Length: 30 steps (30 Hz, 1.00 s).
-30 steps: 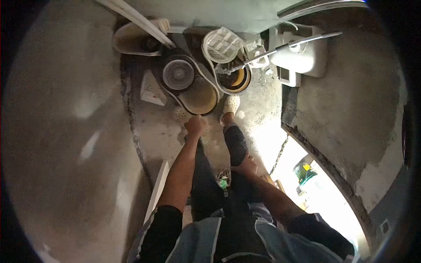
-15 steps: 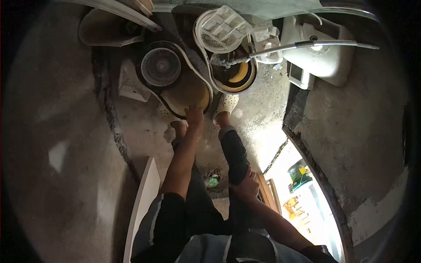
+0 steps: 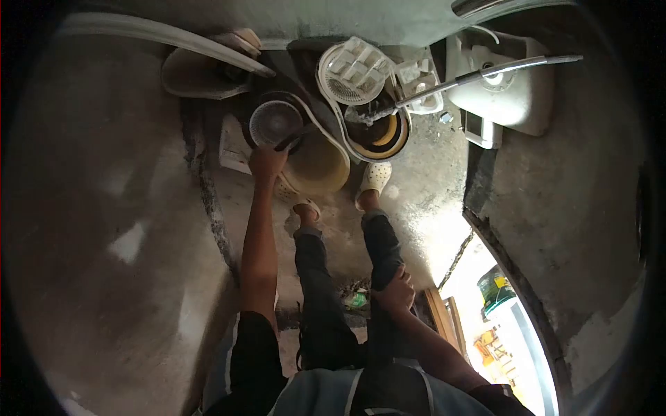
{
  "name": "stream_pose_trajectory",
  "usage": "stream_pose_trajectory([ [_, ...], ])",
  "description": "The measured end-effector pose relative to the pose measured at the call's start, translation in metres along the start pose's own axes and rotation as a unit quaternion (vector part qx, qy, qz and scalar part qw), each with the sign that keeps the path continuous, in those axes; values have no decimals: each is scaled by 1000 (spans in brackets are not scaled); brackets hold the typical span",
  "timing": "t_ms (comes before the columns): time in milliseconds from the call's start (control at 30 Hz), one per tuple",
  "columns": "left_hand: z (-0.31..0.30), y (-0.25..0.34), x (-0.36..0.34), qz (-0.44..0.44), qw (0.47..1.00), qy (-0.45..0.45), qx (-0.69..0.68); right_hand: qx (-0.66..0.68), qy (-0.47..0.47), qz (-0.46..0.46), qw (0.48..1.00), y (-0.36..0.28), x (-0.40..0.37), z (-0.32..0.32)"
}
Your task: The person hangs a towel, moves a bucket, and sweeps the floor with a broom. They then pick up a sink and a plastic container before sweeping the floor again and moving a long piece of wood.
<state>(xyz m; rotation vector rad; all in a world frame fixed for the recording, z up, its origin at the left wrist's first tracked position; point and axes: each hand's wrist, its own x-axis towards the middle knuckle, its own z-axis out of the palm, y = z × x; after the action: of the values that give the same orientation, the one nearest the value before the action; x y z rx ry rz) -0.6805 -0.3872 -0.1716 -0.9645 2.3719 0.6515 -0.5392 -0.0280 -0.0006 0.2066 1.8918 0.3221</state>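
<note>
A mop bucket [image 3: 318, 170] shaped like a figure eight stands in front of my feet, with murky water in its near half. Its round spin basket [image 3: 275, 123] sits in the far left half. My left hand [image 3: 268, 163] is closed at the bucket's left rim, around a dark curved handle [image 3: 295, 136] that slants over the basket. The fingers are partly hidden from above. My right hand [image 3: 395, 291] lies wrapped over my right knee, on the dark trouser leg [image 3: 383, 243].
A second mop bucket [image 3: 345, 135] holds a clear compartment tray [image 3: 361, 66] and a metal-poled mop [image 3: 444, 87]. White plastic containers [image 3: 513, 83] stand right of it. A dark curved bin [image 3: 201, 73] lies at back left. A bright doorway [image 3: 499, 333] opens at lower right.
My left hand has moved left from the near rim above the murky water to the dark handle at the bucket's left side. My right hand stays on the knee. The view has shifted slightly.
</note>
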Motion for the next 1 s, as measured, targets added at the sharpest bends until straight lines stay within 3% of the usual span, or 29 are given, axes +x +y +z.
stream_pose_trajectory([
  [67,5,-2,2,21,994,-86,67,3,3,11,1000,0,-1,2],
  [100,12,-7,-7,22,993,-86,72,7,-1,9,1000,0,-2,5],
  [167,28,-17,-36,82,983,-161,4,22,19,8,1000,0,-1,8],
  [267,33,-13,-49,37,987,-154,-32,-3,0,13,1000,-1,0,10],
  [367,43,-18,-51,79,991,-111,-12,22,5,24,999,-4,-1,10],
  [500,27,-26,-77,63,988,-123,-69,28,-20,39,999,-9,-5,13],
  [567,2,-8,-97,19,987,-112,-117,39,3,35,999,-6,-2,17],
  [700,-27,5,-138,-34,988,-129,-73,44,-24,33,998,-2,2,13],
  [800,-35,-1,-171,-45,975,-115,-184,80,-10,29,996,4,6,13],
  [867,-46,5,-194,-135,949,-64,-279,133,-3,22,991,9,0,-2],
  [900,-57,11,-203,-121,951,-65,-276,146,2,26,989,14,0,-8],
  [967,-83,22,-223,-218,952,-34,-213,182,-15,-13,983,31,-1,-13],
  [1000,-94,24,-232,-198,956,-37,-211,199,-7,-5,980,43,4,-10],
])
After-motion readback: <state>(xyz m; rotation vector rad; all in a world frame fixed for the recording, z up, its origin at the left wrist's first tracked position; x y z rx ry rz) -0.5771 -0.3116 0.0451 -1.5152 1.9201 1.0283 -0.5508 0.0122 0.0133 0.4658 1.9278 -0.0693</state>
